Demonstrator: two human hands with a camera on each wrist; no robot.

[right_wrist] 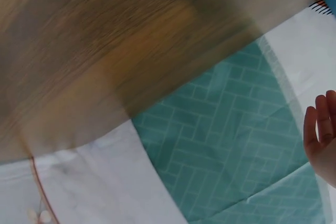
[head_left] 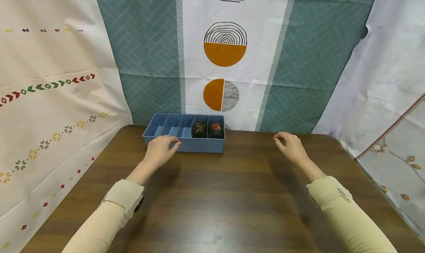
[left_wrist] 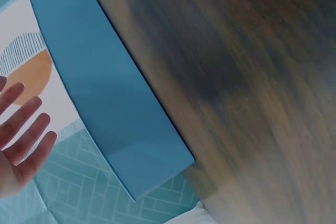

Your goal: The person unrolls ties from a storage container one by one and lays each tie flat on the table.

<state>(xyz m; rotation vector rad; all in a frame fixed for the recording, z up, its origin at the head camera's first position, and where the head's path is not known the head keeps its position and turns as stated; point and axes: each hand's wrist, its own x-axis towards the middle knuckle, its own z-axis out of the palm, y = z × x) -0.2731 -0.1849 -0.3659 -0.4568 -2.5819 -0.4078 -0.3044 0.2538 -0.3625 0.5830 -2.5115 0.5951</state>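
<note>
A blue divided box (head_left: 202, 146) stands at the back of the table, left of the middle. Two of its right-hand compartments hold dark rounded items: one with a gold pattern (head_left: 199, 130), the other with an orange leaf (head_left: 216, 129). My left hand (head_left: 161, 149) hovers by the front left of the box, fingers loosely bent and holding nothing. In the left wrist view that hand (left_wrist: 23, 142) has its fingers spread near the box's long wall (left_wrist: 110, 87). Well to the right of the box, my right hand (head_left: 292, 146) hovers over the table with relaxed fingers and nothing in them.
The brown wooden table (head_left: 212, 194) reaches to a patterned curtain (head_left: 152, 54) behind the box. A cream cloth (head_left: 49, 109) hangs on the left and a white cloth (head_left: 391, 79) on the right.
</note>
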